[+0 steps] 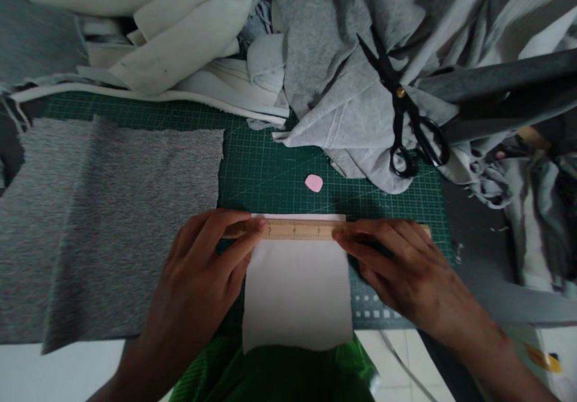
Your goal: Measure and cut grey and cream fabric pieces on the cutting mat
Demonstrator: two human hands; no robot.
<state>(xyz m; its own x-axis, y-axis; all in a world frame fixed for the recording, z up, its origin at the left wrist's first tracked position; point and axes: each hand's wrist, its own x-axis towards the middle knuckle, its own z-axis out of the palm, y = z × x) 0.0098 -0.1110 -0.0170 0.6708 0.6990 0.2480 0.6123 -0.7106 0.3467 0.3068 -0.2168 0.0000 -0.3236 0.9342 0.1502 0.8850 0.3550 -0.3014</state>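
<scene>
Lying crosswise over a white cloth (297, 294), near its far edge, the wooden ruler (302, 230) is held by both hands. Left hand (202, 270): thumb and forefinger closed together on the ruler at the cloth's left edge, remaining fingers curled beneath. Right hand (403, 261): thumb tip on the ruler at the cloth's right edge, fingers bent and gripping along it. The cloth rests on a green mat (265, 167), its near end past the table edge. Beyond lies a pink piece (314, 182); farther right, black scissors (400, 104) rest on grey fabric (347, 116).
</scene>
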